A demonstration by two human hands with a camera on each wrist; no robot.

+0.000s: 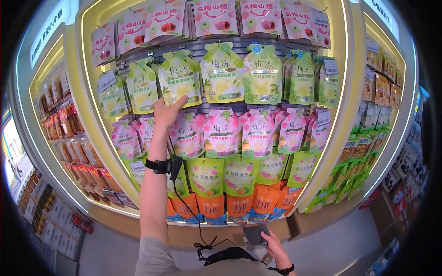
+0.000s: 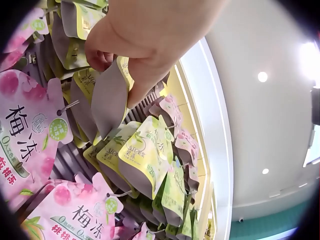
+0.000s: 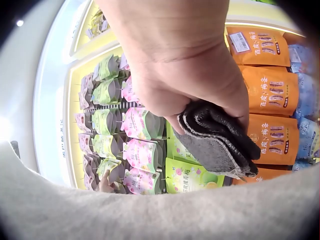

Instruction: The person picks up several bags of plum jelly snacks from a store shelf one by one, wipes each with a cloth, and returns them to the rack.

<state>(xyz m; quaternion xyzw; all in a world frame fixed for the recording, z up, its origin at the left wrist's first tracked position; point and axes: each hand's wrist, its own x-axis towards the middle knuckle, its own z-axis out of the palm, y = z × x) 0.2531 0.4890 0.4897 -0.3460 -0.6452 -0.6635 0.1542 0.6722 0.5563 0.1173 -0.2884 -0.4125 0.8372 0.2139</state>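
The left hand (image 1: 168, 112) grips the lower edge of a green-yellow pouch (image 1: 179, 76) in the second row of the rack. In the left wrist view the hand (image 2: 145, 40) has its thumb and curled fingers around a pouch whose plain grey side (image 2: 109, 102) shows. Low in the head view, the right hand (image 1: 275, 248) holds a dark folded cloth (image 1: 256, 234). Seen from the right wrist, that hand (image 3: 195, 80) wraps round the rolled grey-black cloth (image 3: 215, 142).
Pink pouches (image 1: 221, 133) hang below the green row, with orange bags (image 1: 239, 205) at the bottom. Pink-white packs (image 1: 215, 18) hang above. A black cable (image 1: 189, 207) runs down from the left wrist. More shelves stand on both sides.
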